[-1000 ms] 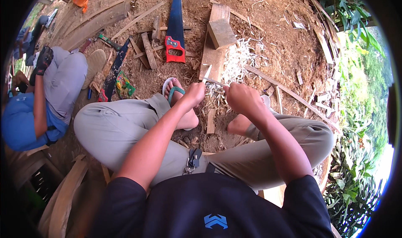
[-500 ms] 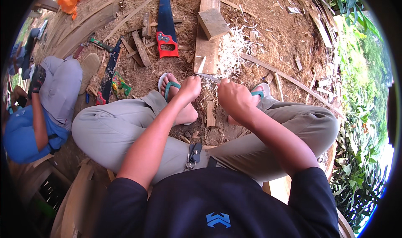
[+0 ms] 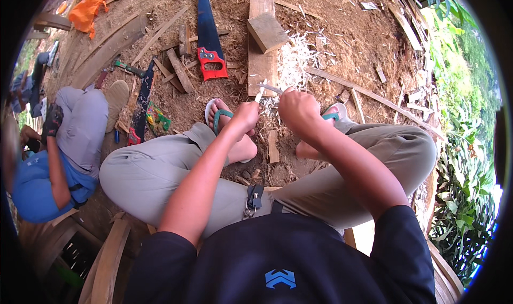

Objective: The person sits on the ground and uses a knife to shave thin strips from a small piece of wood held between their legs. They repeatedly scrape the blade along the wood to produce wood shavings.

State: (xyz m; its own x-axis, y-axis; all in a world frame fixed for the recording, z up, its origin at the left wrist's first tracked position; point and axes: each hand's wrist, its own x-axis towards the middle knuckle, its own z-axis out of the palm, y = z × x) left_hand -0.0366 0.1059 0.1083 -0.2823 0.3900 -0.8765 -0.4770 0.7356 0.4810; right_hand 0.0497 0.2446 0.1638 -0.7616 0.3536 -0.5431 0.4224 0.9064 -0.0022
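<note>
My left hand is closed around the lower end of a pale wooden stick, whose free tip points up and away from me. My right hand grips a knife; its handle is hidden in the fist and the blade points left, crossing the stick near its tip. Both hands are between my knees, just short of the near end of a flat wooden board. A wooden block lies on that board. Pale shavings are heaped along the board's right side.
A red-handled saw lies left of the board, among wood offcuts. Farther left are a second saw, a hammer and a seated person in blue. A long wood strip lies to the right.
The knife blade has shifted from low on the stick, near my left hand, to close to its tip. My left hand and the stick sit slightly lower in view.
</note>
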